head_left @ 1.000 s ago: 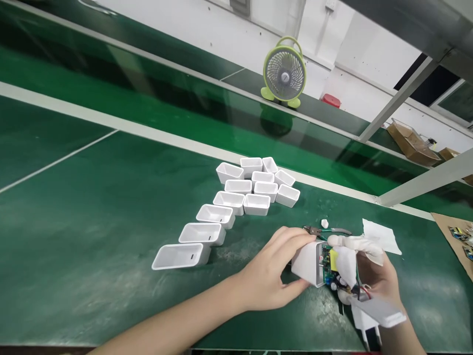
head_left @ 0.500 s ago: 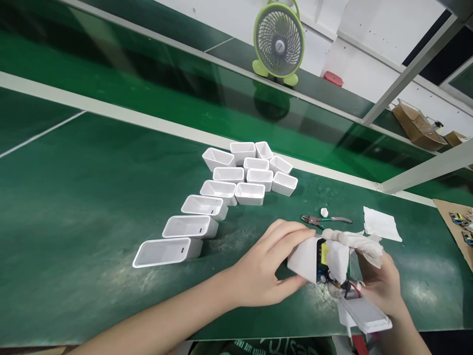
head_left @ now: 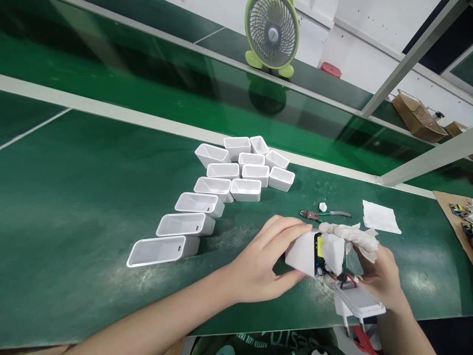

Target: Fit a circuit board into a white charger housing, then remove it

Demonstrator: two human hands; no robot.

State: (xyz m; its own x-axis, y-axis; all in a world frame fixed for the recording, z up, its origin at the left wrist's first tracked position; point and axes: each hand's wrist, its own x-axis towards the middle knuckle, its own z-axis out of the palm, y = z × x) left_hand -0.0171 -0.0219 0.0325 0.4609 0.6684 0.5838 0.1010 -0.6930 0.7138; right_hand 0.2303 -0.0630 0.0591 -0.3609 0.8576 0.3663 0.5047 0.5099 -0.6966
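My left hand [head_left: 264,264] is closed round a white plastic case [head_left: 301,254], thumb below and fingers above. A circuit board [head_left: 320,256] with a yellow transformer sits partly inside the case's open end, and a white wad [head_left: 333,252] covers some of its parts. On the other side, my right hand [head_left: 382,276] is closed round the board's outer end, its fingers partly hidden by crumpled white tissue [head_left: 351,235]. From the board, red and black wires run to a white plug cover [head_left: 360,300] with two pins, hanging below the right hand.
Several open white cases [head_left: 246,190] stand to the left and behind. Cutting pliers [head_left: 325,214], a small white lump [head_left: 322,207] and a white paper sheet [head_left: 380,217] lie beyond my hands. Cardboard with circuit boards [head_left: 453,222] is at right; a green fan [head_left: 272,34] stands behind.
Both hands keep their hold on the case and board. The whole view has shifted slightly; the case and board look much the same, and the plug cover hangs a little differently.
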